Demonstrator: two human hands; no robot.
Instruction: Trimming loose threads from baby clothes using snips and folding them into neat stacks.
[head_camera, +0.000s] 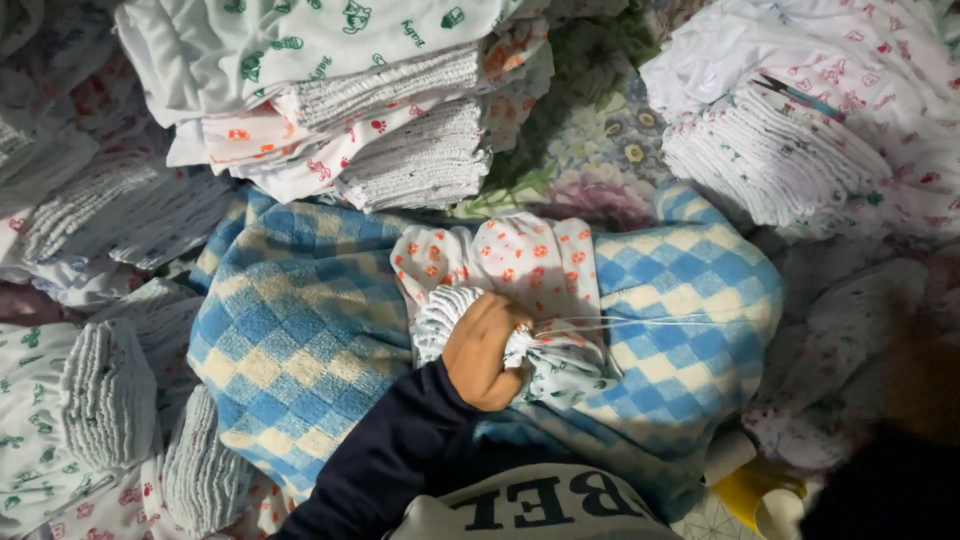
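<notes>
Bundle of small white cotton garments printed with orange dots (500, 265), gathered to a neck and lying directly under and above the curled fingers (508, 322). Neck bunched inside the left hand (485, 350), fist closed tight around it, knuckles up, dark navy sleeve (380, 465) trailing away below the wrist. Ribbed white edges fanning out just left of the fingers; a paler, green-printed tail of fabric spilling right and below them.

Thin white thread (640, 323) drawn taut from the fingertips out to the right, two strands close together. Toward the far end of that line, a blurred brownish shape (920, 385), probably the right hand; fingers there impossible to make out, so grip on the thread not certain.

By the look of it, mid-binding: neck pinched, thread under tension, no knot visible. Next move likely calling for unbroken pinch pressure at the neck and steady pull on the thread, so that the wrap bites without slipping off the gathered cloth.

Beneath fist and bundle, a blue and cream checked woven blanket (300, 320). Well above the fingers, stacks of folded white ribbed cloths (420, 160); more stacks far left. Up and far right of the fingers, small blue-handled snips (800, 97) resting on another folded pile. Below right, a yellow object with a white roll (745, 485), partly hidden.
</notes>
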